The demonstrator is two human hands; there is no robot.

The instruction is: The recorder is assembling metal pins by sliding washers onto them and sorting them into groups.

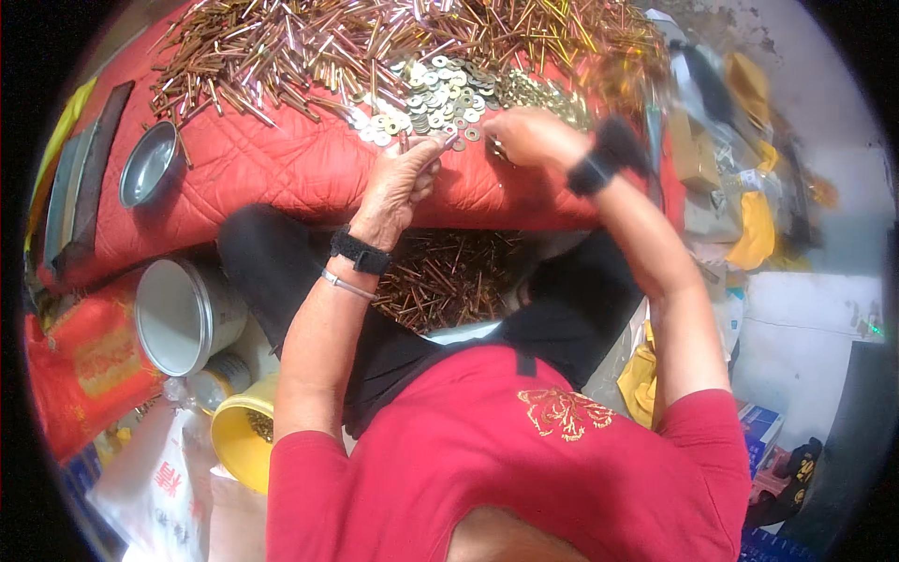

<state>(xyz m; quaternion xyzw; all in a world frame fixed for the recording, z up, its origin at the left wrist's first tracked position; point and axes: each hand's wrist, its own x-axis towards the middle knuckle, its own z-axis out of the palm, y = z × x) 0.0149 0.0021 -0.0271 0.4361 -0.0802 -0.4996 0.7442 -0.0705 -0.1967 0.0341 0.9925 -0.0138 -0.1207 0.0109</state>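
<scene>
Washers [437, 94], silver and yellowish, lie in a loose pile on a red quilted cover [281, 173], between the two hands and the heap of copper-coloured rods [309, 47]. Left hand [409, 176]: fingers closed, gripping a copper-coloured rod [405, 141], its end visible above the fingers; a pale piece at the fingertips is too small to identify. Right hand [531, 137]: fingers bent, just beside the pile's right side; blurred, cannot tell whether it grips anything. A metal bowl [150, 165] rests tilted at left on the cover. Below, more rods [449, 281] lie between the person's legs; a white bucket [174, 317] and yellow bucket [242, 440] stand left.
</scene>
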